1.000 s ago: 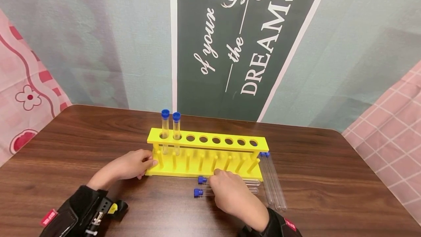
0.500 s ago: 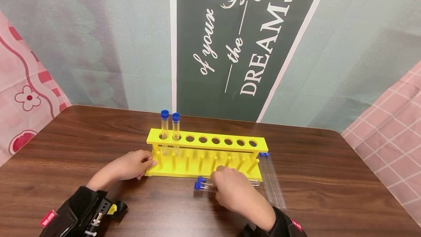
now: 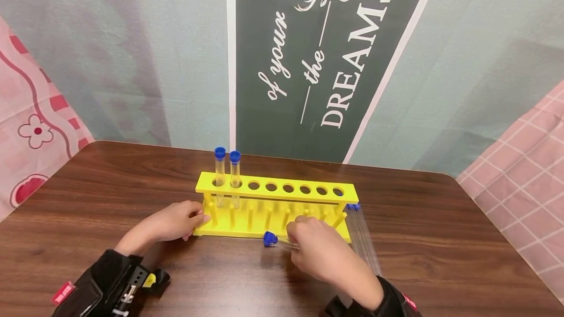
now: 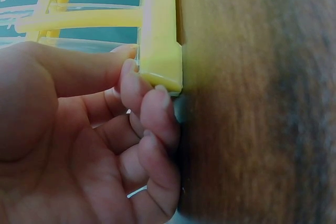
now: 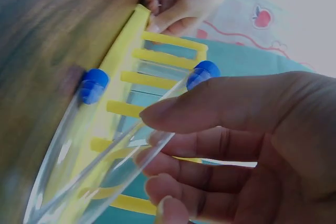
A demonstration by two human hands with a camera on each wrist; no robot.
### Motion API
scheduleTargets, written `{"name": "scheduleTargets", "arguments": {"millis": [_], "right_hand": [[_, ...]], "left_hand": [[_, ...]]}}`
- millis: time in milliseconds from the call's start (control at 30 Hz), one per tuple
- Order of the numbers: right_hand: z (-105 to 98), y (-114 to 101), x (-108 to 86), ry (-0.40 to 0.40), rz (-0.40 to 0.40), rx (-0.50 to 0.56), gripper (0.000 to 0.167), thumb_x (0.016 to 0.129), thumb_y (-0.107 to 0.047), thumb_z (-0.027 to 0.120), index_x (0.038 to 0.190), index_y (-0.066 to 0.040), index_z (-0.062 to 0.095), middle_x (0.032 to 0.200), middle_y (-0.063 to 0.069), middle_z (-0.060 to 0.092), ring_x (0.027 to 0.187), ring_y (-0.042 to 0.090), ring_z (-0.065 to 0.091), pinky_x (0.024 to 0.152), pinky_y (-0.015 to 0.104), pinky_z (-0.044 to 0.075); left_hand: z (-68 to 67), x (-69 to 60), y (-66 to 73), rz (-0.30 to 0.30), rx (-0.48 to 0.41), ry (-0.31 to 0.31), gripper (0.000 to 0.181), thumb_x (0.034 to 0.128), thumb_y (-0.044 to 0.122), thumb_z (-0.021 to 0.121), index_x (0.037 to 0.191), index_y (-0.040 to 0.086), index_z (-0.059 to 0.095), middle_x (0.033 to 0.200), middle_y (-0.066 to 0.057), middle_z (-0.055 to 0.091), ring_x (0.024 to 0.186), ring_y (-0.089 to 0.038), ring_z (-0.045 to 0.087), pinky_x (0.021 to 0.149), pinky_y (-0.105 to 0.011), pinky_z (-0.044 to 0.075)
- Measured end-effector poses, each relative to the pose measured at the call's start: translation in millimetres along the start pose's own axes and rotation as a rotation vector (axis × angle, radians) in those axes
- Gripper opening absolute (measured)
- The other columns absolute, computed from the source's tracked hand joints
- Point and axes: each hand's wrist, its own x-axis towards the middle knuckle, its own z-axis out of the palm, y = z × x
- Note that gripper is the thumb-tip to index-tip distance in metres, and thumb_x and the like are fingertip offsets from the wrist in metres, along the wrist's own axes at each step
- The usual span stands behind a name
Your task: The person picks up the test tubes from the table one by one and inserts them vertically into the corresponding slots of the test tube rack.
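Note:
A yellow test tube rack (image 3: 279, 188) stands on the table. My left hand (image 3: 178, 220) pinches the left end of its base; in the left wrist view the thumb and fingertips meet at the yellow corner (image 4: 160, 72). My right hand (image 3: 321, 248) is in front of the rack's right half. In the right wrist view its thumb and fingers pinch a clear test tube (image 5: 115, 166) with a blue cap (image 5: 203, 74), held at a slant. Another capped tube (image 5: 94, 85) lies along the rack's front edge. In the head view the two blue caps (image 3: 270, 238) overlap.
Two capped tubes (image 3: 227, 170) stand upright in the rack's leftmost holes. More capped tubes (image 3: 364, 238) lie on the table to the right of the rack, partly behind my right arm. A printed curtain (image 3: 291, 62) hangs behind the wooden table (image 3: 423, 219).
My right hand has picked up the nearer of the two tubes in front of the rack and shifted slightly right and toward the rack. My left hand has stayed on the rack's end.

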Motion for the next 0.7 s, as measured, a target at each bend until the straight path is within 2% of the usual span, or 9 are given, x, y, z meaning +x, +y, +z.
{"name": "scheduleTargets", "arguments": {"millis": [167,333,700], "right_hand": [[-7.6,0.8,-3.7,0.056,-0.043,0.059,0.018,0.069,-0.001,0.070,0.067,-0.009,0.054,0.063,-0.004,0.044,0.057,0.012,0.041,0.052,0.024,0.036],[-15.5,1.1,-5.8,0.074,-0.039,0.134,0.016,0.069,-0.001,0.069,0.069,-0.009,0.055,0.065,-0.004,0.046,0.060,0.012,0.042,0.055,0.024,0.038],[-24.4,-0.4,-10.4,0.125,-0.031,0.260,0.017,0.072,-0.002,0.068,0.073,-0.010,0.054,0.065,-0.003,0.048,0.059,0.009,0.044,0.052,0.022,0.041]], "left_hand": [[0.1,-0.2,-0.2,-0.001,0.003,-0.001,0.025,0.0941,0.017,0.051,0.072,0.007,0.047,0.055,-0.001,0.044,0.048,-0.015,0.043,0.050,-0.029,0.034],[0.4,-0.1,-0.1,-0.007,0.008,0.001,0.024,0.0940,0.017,0.052,0.072,0.007,0.047,0.055,-0.002,0.044,0.048,-0.015,0.043,0.050,-0.029,0.034],[0.7,-0.1,0.5,-0.018,0.007,0.001,0.024,0.0941,0.017,0.051,0.073,0.006,0.047,0.056,-0.002,0.044,0.048,-0.015,0.043,0.050,-0.029,0.034]]}}
